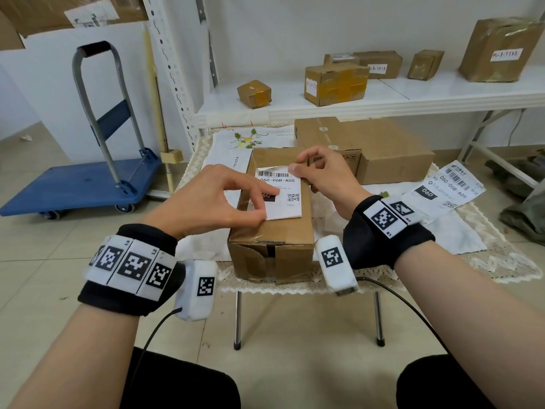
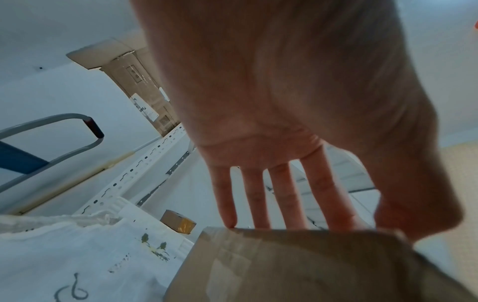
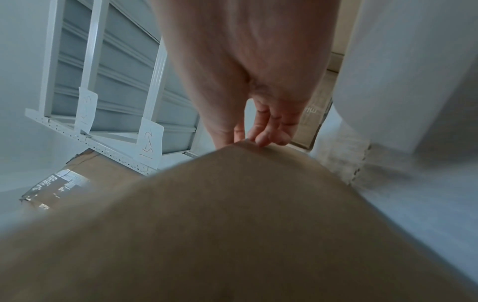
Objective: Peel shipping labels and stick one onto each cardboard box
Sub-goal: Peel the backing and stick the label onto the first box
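At centre frame a shipping label [image 1: 280,191] lies on the cardboard box [image 1: 272,231], its far edge not yet flat. The left hand [image 1: 212,199] presses it with straight fingers; the right hand [image 1: 321,169] pinches its far corner. By my judgement the bigger box [image 1: 380,149] behind and the spare label [image 1: 448,187] at right remain.

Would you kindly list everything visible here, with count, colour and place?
Front box: one, brown, on the low table before the person.
Shipping label: one, white, on the front box's top.
Spare labels: a white strip, on the table cloth at right.
Large boxes: two, brown, behind the front box.
Shelf boxes: six, brown, on the white shelf.
Trolley: one, blue, on the floor at left.
Table cloth: one, white with lace edge, over the table.
Left hand: presses the label's near corner.
Right hand: fingers pinch the label's far edge.
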Available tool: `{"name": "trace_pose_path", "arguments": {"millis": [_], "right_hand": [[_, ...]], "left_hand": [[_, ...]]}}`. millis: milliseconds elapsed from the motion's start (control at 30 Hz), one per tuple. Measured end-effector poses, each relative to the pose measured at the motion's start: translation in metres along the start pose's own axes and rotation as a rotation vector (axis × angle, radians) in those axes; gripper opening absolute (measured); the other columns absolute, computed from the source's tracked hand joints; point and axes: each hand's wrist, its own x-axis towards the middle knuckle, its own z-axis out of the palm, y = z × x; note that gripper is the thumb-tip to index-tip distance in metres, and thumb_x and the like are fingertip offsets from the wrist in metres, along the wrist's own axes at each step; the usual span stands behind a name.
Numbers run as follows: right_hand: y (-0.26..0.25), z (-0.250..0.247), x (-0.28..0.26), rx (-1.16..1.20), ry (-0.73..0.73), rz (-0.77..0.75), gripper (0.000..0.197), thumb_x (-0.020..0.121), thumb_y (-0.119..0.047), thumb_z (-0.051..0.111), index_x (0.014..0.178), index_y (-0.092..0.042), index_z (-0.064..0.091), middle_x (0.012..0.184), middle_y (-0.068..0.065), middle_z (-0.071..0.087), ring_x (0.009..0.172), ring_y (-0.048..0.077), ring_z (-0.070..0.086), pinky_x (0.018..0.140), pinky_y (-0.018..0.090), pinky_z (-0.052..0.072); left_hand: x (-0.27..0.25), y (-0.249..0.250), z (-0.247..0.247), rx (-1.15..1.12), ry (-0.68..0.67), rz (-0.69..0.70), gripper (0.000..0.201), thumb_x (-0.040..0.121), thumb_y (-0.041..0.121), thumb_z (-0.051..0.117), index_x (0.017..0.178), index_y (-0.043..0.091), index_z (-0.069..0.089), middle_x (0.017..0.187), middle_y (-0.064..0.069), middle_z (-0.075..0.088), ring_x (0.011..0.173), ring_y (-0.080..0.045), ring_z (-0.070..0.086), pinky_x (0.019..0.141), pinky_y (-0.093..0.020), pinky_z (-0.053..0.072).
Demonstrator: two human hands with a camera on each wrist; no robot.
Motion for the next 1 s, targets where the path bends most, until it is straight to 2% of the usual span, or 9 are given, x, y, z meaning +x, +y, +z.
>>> {"name": "trace_pose_path", "arguments": {"millis": [100, 200, 367, 467, 567, 633, 667, 833, 1000], "right_hand": [[0.0, 0.003, -0.001, 0.013, 0.036, -0.005, 0.024, 0.087, -0.02, 0.078, 0.087, -0.023, 0.054, 0.082, 0.003, 0.053, 0.08, 0.019, 0.051, 0.068, 0.032, 0.043], [-0.002, 0.002, 0.0, 0.009, 0.031, -0.05, 0.026, 0.087, -0.011, 0.076, 0.08, -0.021, 0.054, 0.075, -0.001, 0.05, 0.077, 0.021, 0.05, 0.064, 0.028, 0.041], [-0.005, 0.001, -0.004, 0.016, -0.004, -0.092, 0.016, 0.088, -0.002, 0.073, 0.085, -0.017, 0.066, 0.068, -0.002, 0.05, 0.065, 0.011, 0.048, 0.054, 0.012, 0.039], [-0.007, 0.001, -0.009, -0.001, -0.015, -0.12, 0.015, 0.088, -0.003, 0.072, 0.084, -0.018, 0.072, 0.069, -0.001, 0.05, 0.063, 0.007, 0.045, 0.056, 0.012, 0.038], [-0.009, -0.003, -0.016, -0.033, -0.047, -0.144, 0.017, 0.089, -0.002, 0.069, 0.086, -0.016, 0.078, 0.076, 0.004, 0.06, 0.069, 0.008, 0.048, 0.057, 0.011, 0.038], [-0.01, -0.006, -0.021, -0.031, -0.095, -0.138, 0.014, 0.09, -0.004, 0.07, 0.093, -0.013, 0.08, 0.08, 0.007, 0.061, 0.068, 0.006, 0.047, 0.056, 0.009, 0.037], [-0.01, -0.008, -0.024, -0.031, -0.122, -0.129, 0.012, 0.09, -0.007, 0.071, 0.097, -0.013, 0.08, 0.08, 0.007, 0.059, 0.067, 0.005, 0.046, 0.055, 0.009, 0.036], [-0.011, -0.017, -0.035, -0.075, -0.276, -0.072, 0.033, 0.085, -0.028, 0.082, 0.117, -0.028, 0.075, 0.083, 0.0, 0.039, 0.069, 0.006, 0.04, 0.061, 0.014, 0.033], [-0.013, -0.028, -0.043, -0.143, -0.423, 0.03, 0.066, 0.08, -0.037, 0.082, 0.14, -0.043, 0.056, 0.097, -0.002, 0.047, 0.077, 0.009, 0.049, 0.066, 0.025, 0.039]], "left_hand": [[-0.002, 0.004, 0.0, -0.106, 0.019, -0.008, 0.025, 0.081, 0.041, 0.076, 0.076, 0.017, 0.083, 0.106, 0.022, 0.077, 0.112, 0.011, 0.061, 0.089, -0.001, 0.037], [0.0, 0.005, 0.003, -0.156, 0.075, -0.003, 0.038, 0.079, 0.049, 0.069, 0.079, 0.013, 0.081, 0.101, 0.016, 0.079, 0.106, 0.006, 0.067, 0.092, -0.008, 0.043], [0.006, -0.002, 0.004, -0.288, 0.103, 0.002, 0.03, 0.088, 0.029, 0.072, 0.103, 0.004, 0.063, 0.097, 0.003, 0.081, 0.104, -0.007, 0.073, 0.099, -0.025, 0.053], [0.01, -0.011, 0.004, -0.223, 0.099, 0.011, 0.027, 0.088, 0.014, 0.077, 0.111, 0.006, 0.064, 0.106, 0.006, 0.078, 0.11, -0.004, 0.069, 0.105, -0.032, 0.05], [0.014, -0.018, 0.005, -0.157, 0.078, -0.019, 0.037, 0.086, 0.019, 0.08, 0.12, 0.017, 0.065, 0.118, 0.018, 0.072, 0.116, 0.012, 0.059, 0.103, -0.015, 0.04], [0.017, -0.021, 0.005, -0.14, 0.062, -0.051, 0.046, 0.085, 0.027, 0.08, 0.128, 0.024, 0.063, 0.124, 0.023, 0.066, 0.116, 0.021, 0.052, 0.093, 0.002, 0.034], [0.017, -0.022, 0.005, -0.135, 0.056, -0.07, 0.051, 0.084, 0.033, 0.08, 0.131, 0.027, 0.061, 0.127, 0.026, 0.062, 0.116, 0.025, 0.049, 0.091, 0.003, 0.033], [0.022, -0.022, 0.007, -0.167, -0.001, -0.14, 0.08, 0.07, 0.054, 0.081, 0.142, 0.036, 0.051, 0.132, 0.037, 0.051, 0.118, 0.03, 0.038, 0.104, -0.022, 0.03], [0.022, -0.029, 0.004, -0.213, -0.113, -0.16, 0.104, 0.058, 0.057, 0.086, 0.149, 0.048, 0.038, 0.14, 0.041, 0.043, 0.119, 0.035, 0.035, 0.101, -0.01, 0.027]]}}
